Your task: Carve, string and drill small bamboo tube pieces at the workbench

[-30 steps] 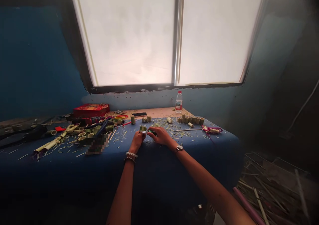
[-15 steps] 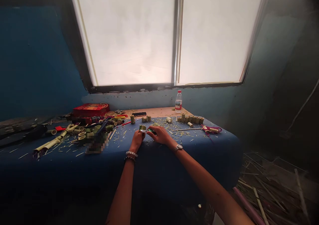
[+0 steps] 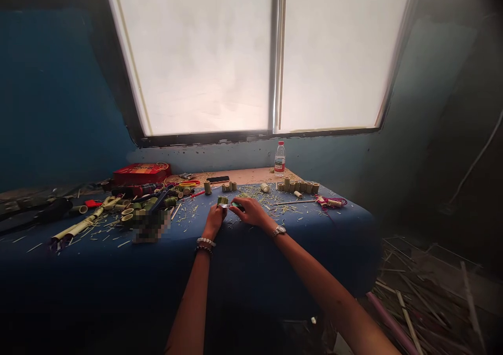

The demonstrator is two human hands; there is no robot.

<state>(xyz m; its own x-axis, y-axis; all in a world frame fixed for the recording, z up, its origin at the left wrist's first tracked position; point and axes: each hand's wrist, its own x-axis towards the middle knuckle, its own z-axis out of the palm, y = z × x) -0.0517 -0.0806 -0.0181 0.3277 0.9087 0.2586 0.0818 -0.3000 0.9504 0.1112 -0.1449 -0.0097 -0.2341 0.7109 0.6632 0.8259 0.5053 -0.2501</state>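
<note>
Above the near part of the blue-covered table (image 3: 251, 234), my left hand (image 3: 215, 220) is closed around a short green bamboo tube (image 3: 222, 200) held upright. My right hand (image 3: 251, 211) grips a knife (image 3: 237, 206) with a green handle, and its pale blade lies against the near side of the tube. Both hands are close together. Much of the handle is hidden by my right fingers. Pale bamboo shavings (image 3: 255, 191) are scattered just beyond the hands.
A row of short bamboo tubes (image 3: 298, 187) stands at the right, near purple cord (image 3: 332, 202). Behind are a water bottle (image 3: 280, 159) and a phone (image 3: 217, 179). Leftward lie cut bamboo pieces (image 3: 128, 217), long bamboo sticks (image 3: 84, 223) and a red box (image 3: 140, 173).
The whole view has shifted slightly, so everything sits a little further left. Both hands keep their holds on the bamboo tube and the knife, with hardly any movement between them.
</note>
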